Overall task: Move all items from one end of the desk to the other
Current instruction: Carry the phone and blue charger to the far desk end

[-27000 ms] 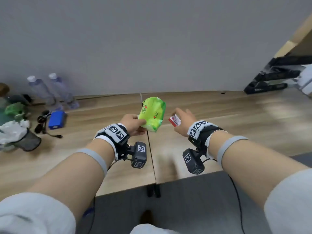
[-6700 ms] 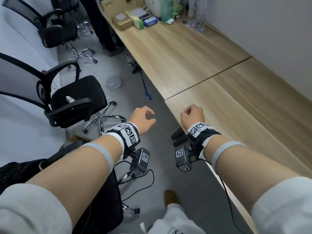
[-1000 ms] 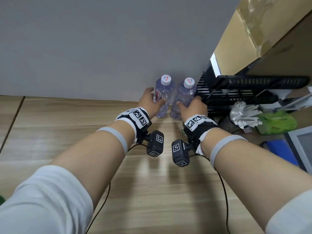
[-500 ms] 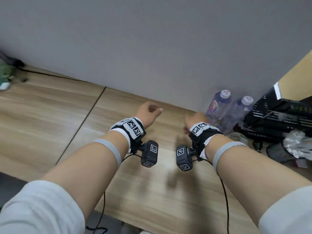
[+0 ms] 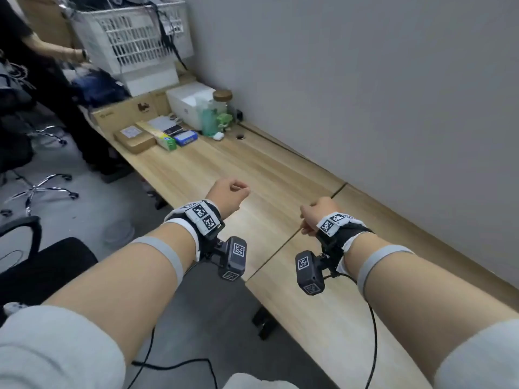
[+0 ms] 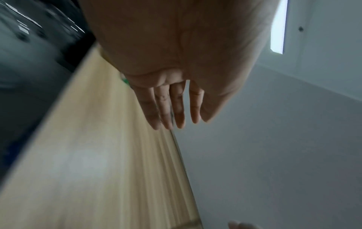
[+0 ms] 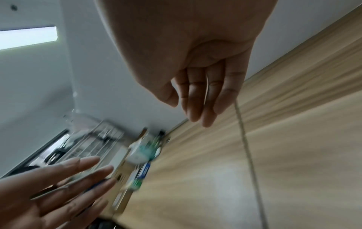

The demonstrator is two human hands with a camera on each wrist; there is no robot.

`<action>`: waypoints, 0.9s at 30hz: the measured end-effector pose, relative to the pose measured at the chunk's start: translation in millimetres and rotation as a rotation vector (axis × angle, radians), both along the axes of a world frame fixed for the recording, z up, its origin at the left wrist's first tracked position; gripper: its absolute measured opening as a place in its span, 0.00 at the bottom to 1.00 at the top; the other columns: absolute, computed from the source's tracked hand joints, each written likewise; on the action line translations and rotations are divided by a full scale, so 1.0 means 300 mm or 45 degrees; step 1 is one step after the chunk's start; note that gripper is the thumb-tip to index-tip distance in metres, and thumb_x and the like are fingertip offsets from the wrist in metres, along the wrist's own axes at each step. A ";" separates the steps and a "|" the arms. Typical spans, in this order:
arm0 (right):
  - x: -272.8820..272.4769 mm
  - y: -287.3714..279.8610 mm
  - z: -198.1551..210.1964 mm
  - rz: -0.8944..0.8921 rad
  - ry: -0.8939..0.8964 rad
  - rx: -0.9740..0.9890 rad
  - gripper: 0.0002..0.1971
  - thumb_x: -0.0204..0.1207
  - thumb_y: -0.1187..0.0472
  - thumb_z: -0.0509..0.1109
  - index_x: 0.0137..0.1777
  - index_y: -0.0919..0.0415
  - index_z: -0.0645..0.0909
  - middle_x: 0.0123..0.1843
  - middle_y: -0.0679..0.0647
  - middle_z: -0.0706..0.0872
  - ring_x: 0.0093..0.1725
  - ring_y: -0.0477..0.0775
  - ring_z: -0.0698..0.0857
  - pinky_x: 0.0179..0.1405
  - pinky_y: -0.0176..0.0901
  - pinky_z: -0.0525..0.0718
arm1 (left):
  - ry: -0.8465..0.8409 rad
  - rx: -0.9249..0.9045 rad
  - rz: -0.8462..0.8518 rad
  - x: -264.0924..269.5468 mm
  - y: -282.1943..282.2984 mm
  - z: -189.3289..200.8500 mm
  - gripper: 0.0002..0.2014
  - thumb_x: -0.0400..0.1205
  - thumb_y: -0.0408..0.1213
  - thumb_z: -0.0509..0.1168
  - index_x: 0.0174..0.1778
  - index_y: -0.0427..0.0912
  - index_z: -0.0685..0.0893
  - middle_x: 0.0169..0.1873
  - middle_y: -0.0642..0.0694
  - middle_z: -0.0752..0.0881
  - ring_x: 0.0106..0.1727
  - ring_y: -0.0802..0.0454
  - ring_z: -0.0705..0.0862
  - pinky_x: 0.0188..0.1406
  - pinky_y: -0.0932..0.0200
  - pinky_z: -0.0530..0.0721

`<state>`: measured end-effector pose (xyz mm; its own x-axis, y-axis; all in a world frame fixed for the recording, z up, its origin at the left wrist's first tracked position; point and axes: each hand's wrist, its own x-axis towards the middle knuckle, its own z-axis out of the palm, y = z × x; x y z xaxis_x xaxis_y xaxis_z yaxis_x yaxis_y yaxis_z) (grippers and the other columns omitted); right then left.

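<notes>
Both hands are empty with fingers loosely extended: the left hand [image 5: 229, 195] hovers above the desk [image 5: 280, 175] near its front edge, the right hand [image 5: 318, 213] over the seam between its panels. The remaining items [image 5: 179, 137], boxes and bottles, cluster at the desk's far end, well apart from both hands.

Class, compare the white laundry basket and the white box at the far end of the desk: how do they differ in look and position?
The white basket has open lattice walls with dark cables hanging over its rim; the white box has solid, closed sides. The basket is raised on a stack at the very end of the desk; the box sits lower and nearer, close to the wall. The basket looks larger. Both are white and boxy.
</notes>
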<state>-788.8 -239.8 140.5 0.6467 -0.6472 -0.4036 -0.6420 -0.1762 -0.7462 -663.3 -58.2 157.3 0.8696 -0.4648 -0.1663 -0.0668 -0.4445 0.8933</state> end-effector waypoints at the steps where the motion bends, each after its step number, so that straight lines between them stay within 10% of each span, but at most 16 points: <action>1: 0.067 0.068 0.009 0.065 0.016 0.009 0.13 0.78 0.62 0.60 0.47 0.71 0.82 0.25 0.59 0.88 0.20 0.56 0.87 0.30 0.49 0.89 | 0.007 -0.003 0.072 0.053 0.083 0.004 0.03 0.84 0.36 0.68 0.44 0.46 0.85 0.44 0.44 0.85 0.49 0.42 0.85 0.49 0.46 0.88; 5: 0.328 0.277 0.018 0.278 0.031 0.036 0.10 0.79 0.65 0.59 0.44 0.69 0.81 0.27 0.60 0.86 0.22 0.57 0.85 0.18 0.35 0.78 | 0.044 -0.011 0.232 0.234 0.332 0.016 0.02 0.85 0.34 0.67 0.50 0.40 0.84 0.41 0.45 0.83 0.48 0.47 0.84 0.37 0.57 0.83; 14: 0.849 0.482 -0.058 0.433 0.019 0.118 0.12 0.79 0.65 0.61 0.43 0.68 0.86 0.34 0.62 0.92 0.33 0.59 0.92 0.29 0.43 0.86 | 0.114 -0.014 0.420 0.633 0.592 -0.008 0.02 0.85 0.33 0.66 0.50 0.41 0.85 0.52 0.39 0.85 0.52 0.47 0.84 0.53 0.47 0.87; 27: 1.625 0.439 -0.216 0.417 0.168 0.291 0.08 0.80 0.66 0.64 0.49 0.69 0.84 0.33 0.59 0.88 0.32 0.59 0.87 0.31 0.41 0.82 | 0.189 0.108 0.382 1.480 0.512 -0.109 0.02 0.84 0.32 0.67 0.47 0.42 0.85 0.48 0.41 0.85 0.49 0.49 0.85 0.37 0.59 0.82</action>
<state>-301.2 -108.0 75.7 0.7363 -0.3002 -0.6064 -0.6725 -0.2260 -0.7048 -219.4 95.3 124.6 0.9289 -0.1710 -0.3285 0.2065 -0.4973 0.8426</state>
